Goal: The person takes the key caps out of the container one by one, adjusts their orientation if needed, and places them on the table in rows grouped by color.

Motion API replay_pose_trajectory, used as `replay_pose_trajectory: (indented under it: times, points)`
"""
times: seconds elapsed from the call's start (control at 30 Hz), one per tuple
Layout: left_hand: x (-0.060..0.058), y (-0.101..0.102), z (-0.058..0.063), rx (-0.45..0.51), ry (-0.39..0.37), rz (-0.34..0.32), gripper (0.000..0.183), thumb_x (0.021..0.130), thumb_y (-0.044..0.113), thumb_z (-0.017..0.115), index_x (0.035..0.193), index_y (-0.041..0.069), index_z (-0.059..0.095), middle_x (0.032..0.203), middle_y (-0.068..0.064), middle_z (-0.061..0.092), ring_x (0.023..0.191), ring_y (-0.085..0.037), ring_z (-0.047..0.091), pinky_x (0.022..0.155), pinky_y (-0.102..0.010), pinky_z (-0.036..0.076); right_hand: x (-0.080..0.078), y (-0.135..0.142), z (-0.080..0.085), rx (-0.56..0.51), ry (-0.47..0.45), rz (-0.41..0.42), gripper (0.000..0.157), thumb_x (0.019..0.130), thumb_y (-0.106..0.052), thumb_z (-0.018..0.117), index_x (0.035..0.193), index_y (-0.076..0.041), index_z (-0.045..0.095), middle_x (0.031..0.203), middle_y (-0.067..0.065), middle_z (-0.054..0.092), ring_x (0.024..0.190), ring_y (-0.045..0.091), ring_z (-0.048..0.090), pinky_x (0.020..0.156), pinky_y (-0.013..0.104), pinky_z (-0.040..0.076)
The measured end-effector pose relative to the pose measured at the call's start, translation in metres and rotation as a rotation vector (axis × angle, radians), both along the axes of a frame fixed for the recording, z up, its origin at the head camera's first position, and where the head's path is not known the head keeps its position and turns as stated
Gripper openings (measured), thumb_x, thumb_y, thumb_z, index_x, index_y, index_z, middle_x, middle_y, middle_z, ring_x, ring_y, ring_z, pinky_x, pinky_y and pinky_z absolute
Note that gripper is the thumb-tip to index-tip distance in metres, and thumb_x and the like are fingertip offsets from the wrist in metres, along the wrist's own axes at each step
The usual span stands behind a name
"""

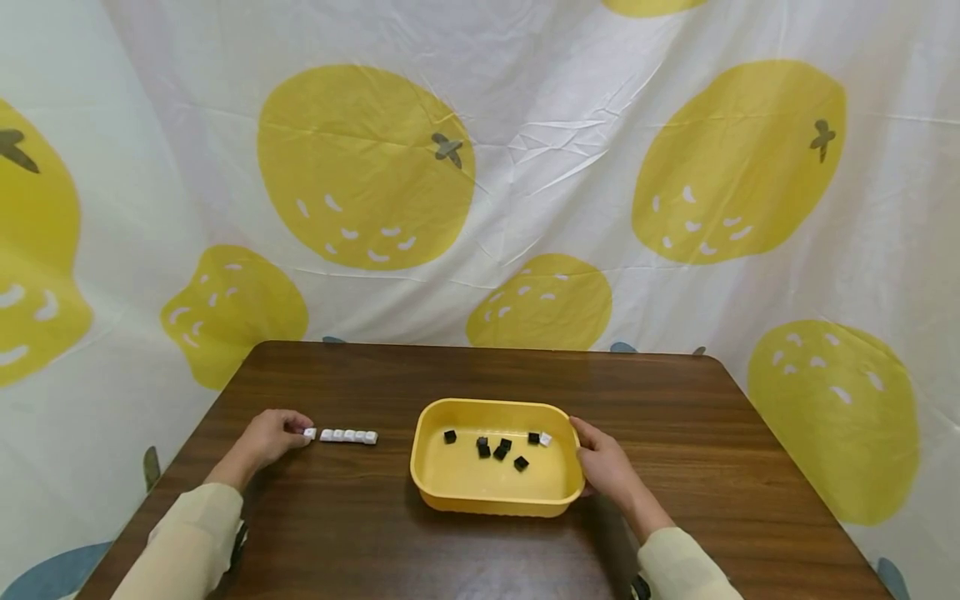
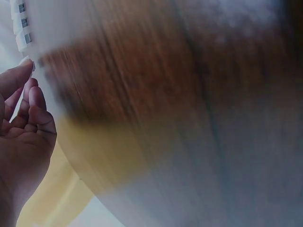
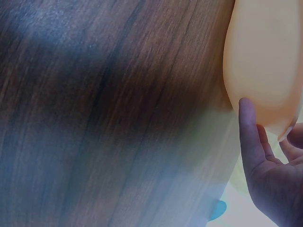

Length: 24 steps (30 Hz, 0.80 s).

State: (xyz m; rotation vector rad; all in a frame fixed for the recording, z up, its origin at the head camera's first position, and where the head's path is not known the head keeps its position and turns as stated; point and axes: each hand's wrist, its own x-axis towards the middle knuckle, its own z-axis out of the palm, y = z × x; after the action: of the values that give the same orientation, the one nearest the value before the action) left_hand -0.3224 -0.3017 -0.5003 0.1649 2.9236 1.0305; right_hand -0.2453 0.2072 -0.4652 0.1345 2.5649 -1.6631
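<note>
At the left of the head view my left hand pinches a white keycap between thumb and fingers, at table height. Just right of it, across a small gap, several white keycaps form a straight row. In the left wrist view, the fingers partly hide the pinched piece. A yellow plastic basin stands near the table's middle, holding several black keycaps and a white keycap. My right hand grips the basin's right end, thumb at the rim and fingers against the outer wall.
The dark wood-grain table has rounded back corners. Directly behind it hangs a white curtain printed with yellow lemons. Pale sleeves cover both forearms.
</note>
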Motion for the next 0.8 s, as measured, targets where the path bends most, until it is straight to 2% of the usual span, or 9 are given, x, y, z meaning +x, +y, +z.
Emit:
replay_pose_trajectory:
  times: [0.2,0.4,0.63,0.8]
  points:
    - [-0.0007,0.0051,-0.0015,0.004,0.002,-0.018,0.015,0.086,0.003,0.072,0.101,-0.001,0.071,0.088,-0.006,0.063,0.083,-0.022,0.055,0.073,-0.037,0.044,0.0,0.0,0.0007,0.007,0.007,0.013,0.057,0.095,0.001,0.041,0.152,0.0,0.035,0.122,0.029,0.057,0.065,0.026,0.064,0.051,0.042,0.055]
    - [-0.0003,0.0072,-0.0003,0.014,-0.026,-0.014,0.022,0.087,0.002,0.071,0.108,-0.003,0.069,0.092,-0.008,0.062,0.086,-0.024,0.055,0.075,-0.039,0.044,-0.0002,-0.0003,0.001,0.006,0.003,0.013,0.057,0.095,0.001,0.042,0.152,-0.001,0.035,0.124,0.03,0.056,0.065,0.026,0.064,0.051,0.041,0.055]
    - [0.0006,0.008,0.0009,0.023,0.002,-0.03,0.026,0.085,0.0,0.072,0.11,-0.004,0.068,0.091,-0.009,0.061,0.086,-0.024,0.055,0.074,-0.037,0.044,-0.0018,0.0002,-0.0008,0.017,-0.01,-0.01,0.059,0.094,0.001,0.041,0.152,-0.003,0.037,0.124,0.028,0.057,0.066,0.027,0.065,0.051,0.04,0.055]
    - [0.0003,0.0074,0.0011,0.017,-0.011,-0.02,0.026,0.086,0.0,0.069,0.112,-0.004,0.067,0.094,-0.01,0.062,0.088,-0.026,0.056,0.077,-0.041,0.045,-0.0019,0.0004,-0.0016,0.022,-0.016,-0.01,0.059,0.093,0.001,0.041,0.152,-0.003,0.036,0.126,0.028,0.056,0.067,0.027,0.065,0.051,0.04,0.056]
